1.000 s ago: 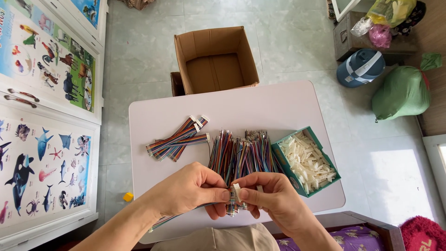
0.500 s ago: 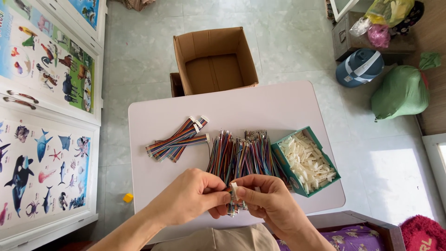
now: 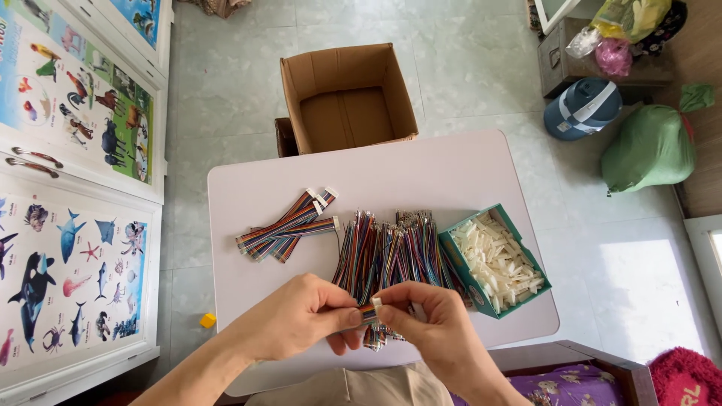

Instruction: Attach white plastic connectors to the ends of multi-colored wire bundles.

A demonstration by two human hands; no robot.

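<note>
My left hand (image 3: 301, 319) pinches one end of a short multicoloured ribbon cable (image 3: 368, 314) above the near edge of the small white table (image 3: 421, 173). My right hand (image 3: 436, 331) grips the same cable's end, with a small white connector (image 3: 376, 302) at its fingertips. Just beyond my hands lies a row of loose multicoloured ribbon cables (image 3: 391, 252). A smaller pile of cables with white connectors fitted (image 3: 286, 225) lies to the left. A green box (image 3: 451, 248) full of white plastic connectors (image 3: 500, 259) stands at the right.
An open, empty cardboard box (image 3: 347, 98) stands on the tiled floor behind the table. White cabinet doors with animal posters (image 3: 68, 188) line the left. A green sack (image 3: 650, 146), a blue container (image 3: 583, 109) and bags are at the far right. A small yellow object (image 3: 207, 320) lies on the floor.
My hands have stayed at the table's near edge; my fingers have shifted slightly on the cable end and the white connector. The piles on the table have not moved.
</note>
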